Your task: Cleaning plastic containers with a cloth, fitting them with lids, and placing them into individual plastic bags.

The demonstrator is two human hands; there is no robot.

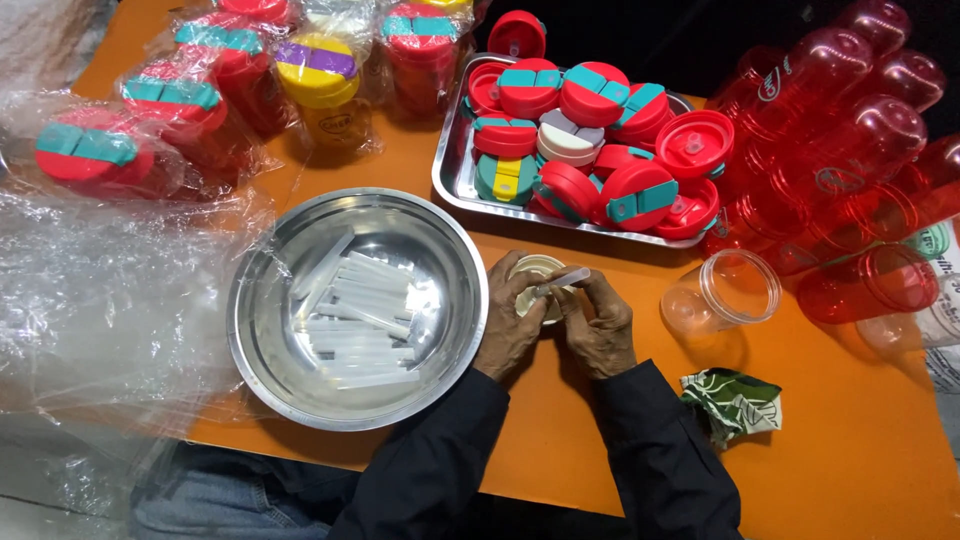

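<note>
Holding a pale lid upside down between both hands, we keep it just right of the steel bowl, low over the orange table. Our left hand grasps the lid from below and from the bowl side, fingers curled round its rim. Our right hand pinches a clear plastic straw whose near end sits at the lid's middle while the far end points away from the bowl, toward the clear cup lying on its side.

We judge the fit to be the weak point. The straw is thin and held at a slant, so pushing it in at that angle could kink it or let it skid across the lid. Our grip on the lid is only at the edge; a hard push might flip it out of the left hand and onto the table.

More straws lie loose inside the bowl, and our left wrist rests nearly against its rim, so a jerk of that arm could nudge the bowl and scatter them. Beyond the bowl, the tray of red and teal lids is heaped high, and a careless reach could tip some off. Thin plastic wrap spreads left of the bowl and could snag a sleeve.
</note>
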